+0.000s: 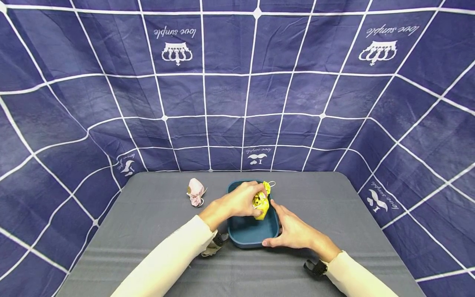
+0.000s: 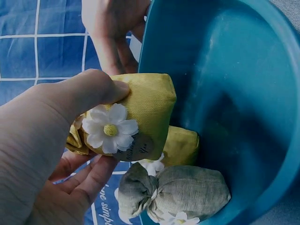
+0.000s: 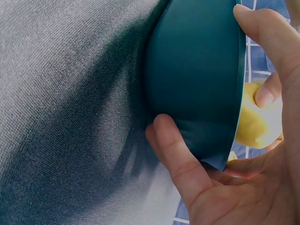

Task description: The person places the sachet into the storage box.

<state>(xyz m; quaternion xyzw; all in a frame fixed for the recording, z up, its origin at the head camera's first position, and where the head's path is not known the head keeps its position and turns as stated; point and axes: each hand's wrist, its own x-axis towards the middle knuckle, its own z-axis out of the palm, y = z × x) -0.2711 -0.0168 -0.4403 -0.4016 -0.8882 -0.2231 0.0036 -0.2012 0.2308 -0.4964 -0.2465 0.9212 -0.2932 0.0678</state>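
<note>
A: What is held by the left hand (image 1: 243, 200) in the head view?

B: A yellow bag (image 1: 261, 208) is gripped there, over the inside of a blue box (image 1: 248, 235), with thumb and fingers closed about it.

A: And the right hand (image 1: 295, 231)?

B: The right side of the box is held by it, thumb and fingers set well apart along the edge.

A: What else is seen there?

B: The box is set on a grey table (image 1: 159, 231). A pink bag (image 1: 195, 192) is seen on the table to the left, apart from the box. Behind, a blue checked cloth (image 1: 226, 95) is hung.

A: How is the grip shown in the left wrist view?

B: The yellow bag is pinched, the thumb laid over it and the fingers kept beneath. A white flower (image 2: 110, 129) is fixed to its face. Past it, a second yellow bag (image 2: 183, 146) and a grey bag (image 2: 192, 192) are seen in the box, side by side. Whether they are touched by the held bag cannot be told.

A: And in the right wrist view?

B: The rim is pressed by the thumb, and the outer wall is met by the fingers. Beyond the rim, the held bag is partly shown.
</note>
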